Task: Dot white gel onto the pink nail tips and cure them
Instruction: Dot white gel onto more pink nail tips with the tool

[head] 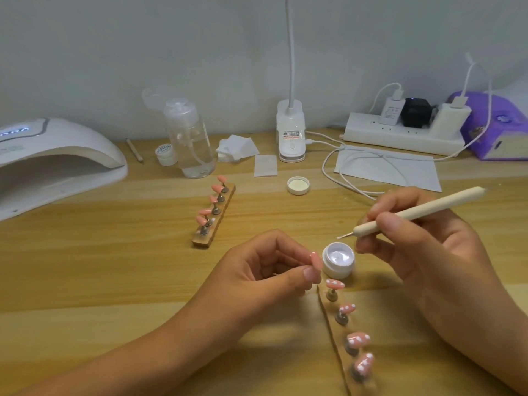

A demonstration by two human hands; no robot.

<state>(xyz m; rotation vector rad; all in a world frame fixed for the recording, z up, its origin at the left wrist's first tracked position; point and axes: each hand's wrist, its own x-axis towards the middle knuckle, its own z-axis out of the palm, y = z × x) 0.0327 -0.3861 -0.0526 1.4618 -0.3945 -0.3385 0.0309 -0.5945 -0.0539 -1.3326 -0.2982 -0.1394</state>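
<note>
Left hand (265,270) pinches one pink nail tip (316,260) just beside the open gel jar (339,262); right hand (423,252) grips the dotting pen (443,202) above it (point whitened). Dotted tips (358,338) stand on the near holder (333,324).

Clear bottle (194,144), clip lamp (291,132), power strip (400,135), wipes (235,148)

The only view comes from a wide-angle camera worn on the person's head, facing forward and down across the wooden table (114,267) towards the pale wall (200,52) behind it. It sits close above the work, so that the left hand (257,270) pinching a pink nail tip (315,260) and the right hand (428,252) gripping the dotting pen (414,212) fill the lower half of the frame. Its breadth reaches from the white curing lamp (51,155) at the left edge to the purple object (491,124) at the right.
</note>
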